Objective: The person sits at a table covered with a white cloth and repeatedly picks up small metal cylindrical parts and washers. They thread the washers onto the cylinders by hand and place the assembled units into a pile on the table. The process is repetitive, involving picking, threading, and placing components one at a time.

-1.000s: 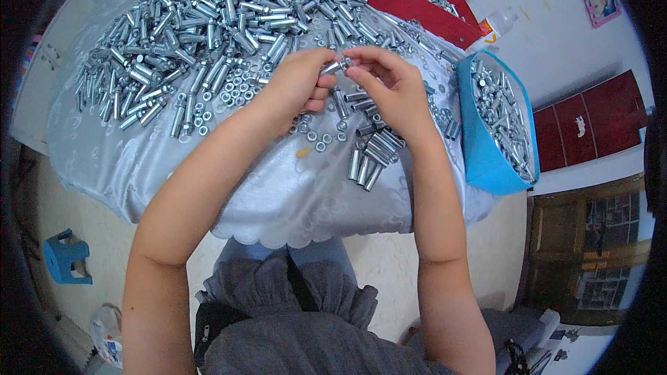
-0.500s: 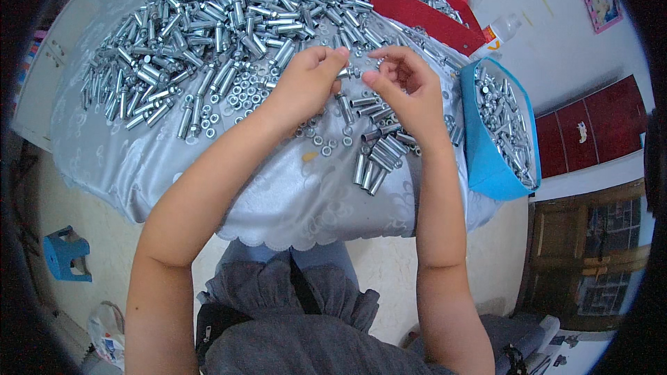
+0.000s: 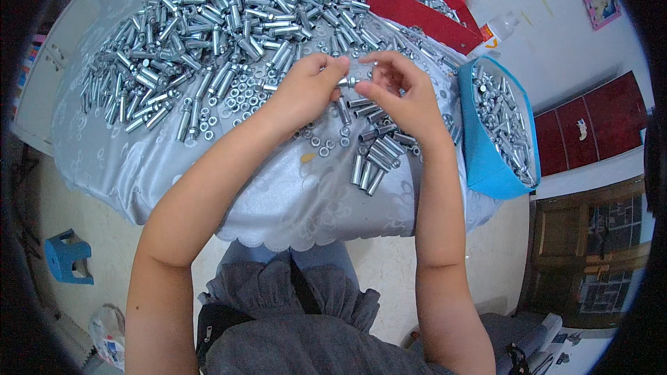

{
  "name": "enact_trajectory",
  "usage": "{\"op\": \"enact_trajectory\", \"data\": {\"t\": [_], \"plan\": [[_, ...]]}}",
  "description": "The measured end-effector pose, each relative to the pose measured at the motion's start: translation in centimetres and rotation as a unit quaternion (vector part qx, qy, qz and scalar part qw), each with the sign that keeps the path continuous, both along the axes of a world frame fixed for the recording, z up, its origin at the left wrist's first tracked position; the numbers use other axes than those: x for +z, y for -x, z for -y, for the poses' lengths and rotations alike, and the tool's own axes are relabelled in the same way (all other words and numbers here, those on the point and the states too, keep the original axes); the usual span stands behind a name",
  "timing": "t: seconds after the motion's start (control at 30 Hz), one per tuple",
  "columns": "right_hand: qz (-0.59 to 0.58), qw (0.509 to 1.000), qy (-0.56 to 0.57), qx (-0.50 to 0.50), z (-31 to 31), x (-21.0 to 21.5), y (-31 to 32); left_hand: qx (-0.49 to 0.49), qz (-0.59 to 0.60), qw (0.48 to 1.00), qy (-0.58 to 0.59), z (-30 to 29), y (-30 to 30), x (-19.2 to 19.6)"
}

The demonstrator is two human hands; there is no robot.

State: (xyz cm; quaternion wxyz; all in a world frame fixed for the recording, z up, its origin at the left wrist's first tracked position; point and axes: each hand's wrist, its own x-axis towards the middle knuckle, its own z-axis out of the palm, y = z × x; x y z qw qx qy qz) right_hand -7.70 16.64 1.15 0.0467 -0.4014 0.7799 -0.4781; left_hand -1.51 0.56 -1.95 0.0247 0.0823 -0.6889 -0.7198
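Note:
My left hand (image 3: 306,87) and my right hand (image 3: 403,94) meet above the table, both pinching one small silver bolt (image 3: 349,81) between their fingertips. Below my hands lie loose nuts and washers (image 3: 323,144) and a small cluster of finished silver bolts (image 3: 375,156). A large heap of silver bolts (image 3: 215,21) covers the far left of the table.
The table wears a silvery patterned cloth (image 3: 278,194). A blue bin (image 3: 493,160) full of bolts stands at the right edge, a red box (image 3: 424,0) with bolts at the back right. A white bottle (image 3: 497,28) lies beyond. A blue stool (image 3: 66,257) sits on the floor at left.
Both hands stay together on the bolt; the fingers have shifted slightly as they turn it. Nothing else has moved.

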Motion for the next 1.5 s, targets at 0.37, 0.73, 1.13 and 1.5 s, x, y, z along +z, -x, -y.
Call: {"op": "enact_trajectory", "data": {"t": [0.37, 0.73, 1.13, 1.5], "plan": [[-0.004, 0.999, -0.022, 0.024, -0.5, -0.7, 0.6, -0.011, -0.002, 1.000, -0.015, 0.0, -0.2, 0.4], [0.043, 0.997, 0.055, 0.043, 0.8, -1.1, -0.3, 0.008, 0.037, 0.995, -0.091, -0.1, -0.6, 0.8], [0.057, 0.981, 0.167, -0.074, 0.7, -1.0, 0.5, -0.162, -0.075, 0.983, 0.050, 0.8, -1.0, 1.6], [0.018, 0.980, 0.170, -0.099, 0.3, -0.7, 1.0, 0.058, -0.108, 0.992, 0.008, 3.9, -0.6, 3.5]]}}
